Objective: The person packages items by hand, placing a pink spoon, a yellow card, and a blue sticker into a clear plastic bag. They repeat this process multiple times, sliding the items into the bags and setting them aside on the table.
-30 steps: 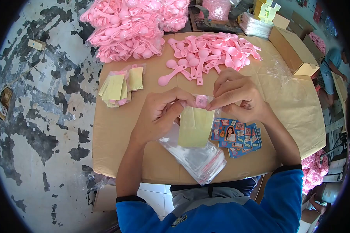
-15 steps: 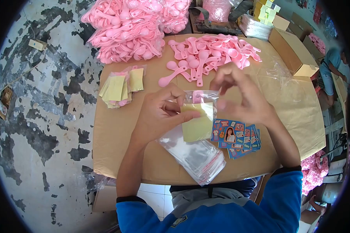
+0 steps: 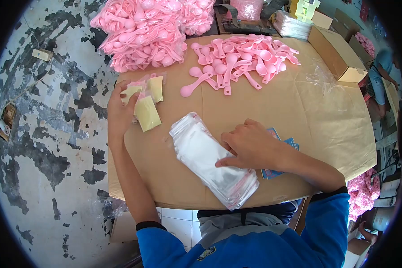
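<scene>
At the left of the table my left hand point(image 3: 119, 107) rests on a pile of clear packets with yellowish cards point(image 3: 155, 89). Its thumb and forefinger are apart, and a card shows between them. One packet point(image 3: 148, 114) lies flat just right of the thumb. My right hand point(image 3: 254, 144) is over the right side of a stack of clear plastic bags point(image 3: 196, 152), thumb apart from the bent fingers, with nothing seen in its grasp. Partly hidden under the right hand and forearm are blue printed cards point(image 3: 291, 144).
Loose pink measuring spoons point(image 3: 230, 67) lie at the back of the table, beside large bags of pink spoons point(image 3: 143, 35). A cardboard box point(image 3: 337, 53) stands at the back right. Another person point(image 3: 382, 76) sits at the far right.
My left hand has moved from the middle to the left pile, where the packet it held now lies. My right hand has come down to the bag stack and cards.
</scene>
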### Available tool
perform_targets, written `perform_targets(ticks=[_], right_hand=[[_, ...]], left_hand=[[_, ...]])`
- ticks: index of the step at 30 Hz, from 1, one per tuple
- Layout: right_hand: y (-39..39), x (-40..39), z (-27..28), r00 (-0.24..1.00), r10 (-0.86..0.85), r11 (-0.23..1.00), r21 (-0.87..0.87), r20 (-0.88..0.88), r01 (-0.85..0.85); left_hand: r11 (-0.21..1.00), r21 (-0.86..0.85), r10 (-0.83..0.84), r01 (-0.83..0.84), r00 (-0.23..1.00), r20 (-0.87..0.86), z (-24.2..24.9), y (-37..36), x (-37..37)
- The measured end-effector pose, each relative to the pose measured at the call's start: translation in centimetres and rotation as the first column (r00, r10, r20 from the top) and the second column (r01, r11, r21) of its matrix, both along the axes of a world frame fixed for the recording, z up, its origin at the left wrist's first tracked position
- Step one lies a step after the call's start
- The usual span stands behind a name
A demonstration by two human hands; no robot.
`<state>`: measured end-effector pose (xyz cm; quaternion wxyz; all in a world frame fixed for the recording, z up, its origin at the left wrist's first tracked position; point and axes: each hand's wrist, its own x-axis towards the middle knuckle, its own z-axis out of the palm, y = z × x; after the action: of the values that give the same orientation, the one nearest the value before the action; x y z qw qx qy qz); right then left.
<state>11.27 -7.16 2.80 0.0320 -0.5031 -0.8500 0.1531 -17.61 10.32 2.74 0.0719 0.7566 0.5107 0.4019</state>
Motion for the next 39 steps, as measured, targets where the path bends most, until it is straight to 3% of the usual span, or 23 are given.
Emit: perform_targets(ticks=[3,4,5,7,9,12,15,18,21,24,26,27,28,30,32,33,34,36,39], right_hand=[[0.2,0.4,-0.4,0.980,-0.066,0.994,-0.097,-0.187,0.048],[0.3,0.4,-0.3,0.984,-0.057,0.995,-0.085,-0.168,0.043],[0.3,0.5,-0.2,0.988,-0.050,0.996,-0.074,-0.147,0.039],[0.4,0.9,-0.1,0.988,-0.034,0.998,-0.048,-0.150,0.027],[0.5,1.4,-0.1,0.980,-0.008,1.000,-0.018,-0.197,0.004],[0.5,1.9,-0.1,0.973,0.054,0.997,0.058,-0.223,-0.042],[1.0,2.5,1.3,0.950,-0.073,0.997,0.001,-0.305,0.077],[1.7,3.6,2.1,0.832,-0.152,0.988,-0.069,-0.534,0.137],[2.3,4.6,2.5,0.802,-0.127,0.986,0.013,-0.583,0.166],[1.7,4.7,4.6,0.795,-0.263,0.965,-0.170,-0.547,0.202],[1.6,4.2,3.2,0.727,-0.141,0.989,-0.066,-0.672,0.131],[1.5,4.0,2.8,0.684,-0.077,0.995,-0.010,-0.725,0.102],[1.4,4.0,3.3,0.768,-0.108,0.994,-0.066,-0.632,0.086],[1.1,4.1,4.9,0.898,-0.145,0.980,-0.187,-0.415,0.072],[1.2,7.0,3.1,0.979,-0.031,0.999,0.016,-0.201,0.035],[1.2,8.4,2.0,0.997,0.013,0.993,0.114,-0.080,-0.004],[1.5,9.0,1.1,0.998,-0.057,0.998,0.029,-0.005,0.057],[2.0,9.8,-0.1,0.971,-0.174,0.973,-0.123,0.165,0.196],[2.8,9.7,0.0,0.977,-0.129,0.975,-0.160,0.167,0.156]], left_hand=[[0.952,0.290,-0.052,0.095,0.987,-0.152,0.7,-0.9,1.1],[0.963,0.008,-0.269,0.270,0.961,-0.066,1.8,-2.1,1.8],[0.858,-0.252,-0.443,0.448,0.893,0.077,2.7,-3.6,2.4],[0.371,-0.416,-0.839,0.830,0.491,0.233,3.3,-5.5,3.7],[0.045,-0.575,-0.907,0.817,0.275,0.320,3.8,-7.4,6.1],[0.008,-0.706,-0.952,0.708,0.223,0.212,2.5,-9.0,8.3],[0.013,-0.806,-0.928,0.592,0.308,0.211,0.8,-8.5,8.4],[0.061,-0.801,-0.920,0.595,0.344,0.186,1.0,-8.7,8.5],[0.065,-0.885,-0.885,0.460,0.436,0.162,2.7,-9.0,9.0],[-0.060,-0.909,-0.747,0.413,0.586,0.316,3.1,-8.3,8.7],[-0.006,-0.654,-0.649,0.756,0.494,0.578,1.3,-8.9,8.8],[0.068,-0.574,-0.582,0.816,0.500,0.641,1.1,-9.2,9.4],[0.149,-0.488,-0.524,0.860,0.487,0.699,1.0,-9.6,10.1],[0.303,-0.476,-0.355,0.825,0.562,0.747,1.0,-10.2,11.7],[0.348,-0.386,-0.232,0.854,0.477,0.848,-0.2,-9.2,12.1],[0.350,-0.316,-0.182,0.882,0.395,0.900,-0.8,-8.7,12.1],[0.361,-0.295,-0.060,0.885,0.338,0.939,-0.3,-8.9,12.3],[0.428,-0.296,-0.092,0.854,0.367,0.926,-0.3,-8.7,12.4],[0.440,-0.281,-0.042,0.853,0.332,0.942,-0.7,-8.5,12.6]])
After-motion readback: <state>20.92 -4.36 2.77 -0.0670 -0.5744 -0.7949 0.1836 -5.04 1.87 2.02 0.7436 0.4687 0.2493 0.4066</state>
